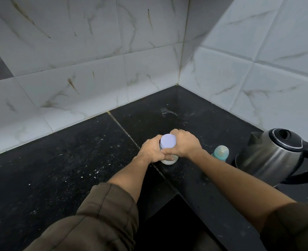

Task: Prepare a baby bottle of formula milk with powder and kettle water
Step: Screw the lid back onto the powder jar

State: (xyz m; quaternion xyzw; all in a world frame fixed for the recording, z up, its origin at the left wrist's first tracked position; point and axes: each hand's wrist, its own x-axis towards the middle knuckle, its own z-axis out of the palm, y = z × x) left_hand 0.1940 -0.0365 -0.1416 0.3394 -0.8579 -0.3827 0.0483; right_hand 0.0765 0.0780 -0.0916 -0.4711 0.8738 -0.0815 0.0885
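My left hand grips the powder jar on the counter and my right hand clamps its lid, so if the lid gives suddenly I could spill powder or knock over the baby bottle standing just beside, near the kettle.

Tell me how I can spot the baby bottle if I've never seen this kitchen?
Look at the black speckled stone counter, over at its right side where the shiny steel kettle with a black lid stands. Just left of it stands the small teal baby bottle with a pale teat. Unlike the white-lidded jar beside it, nobody is holding it.
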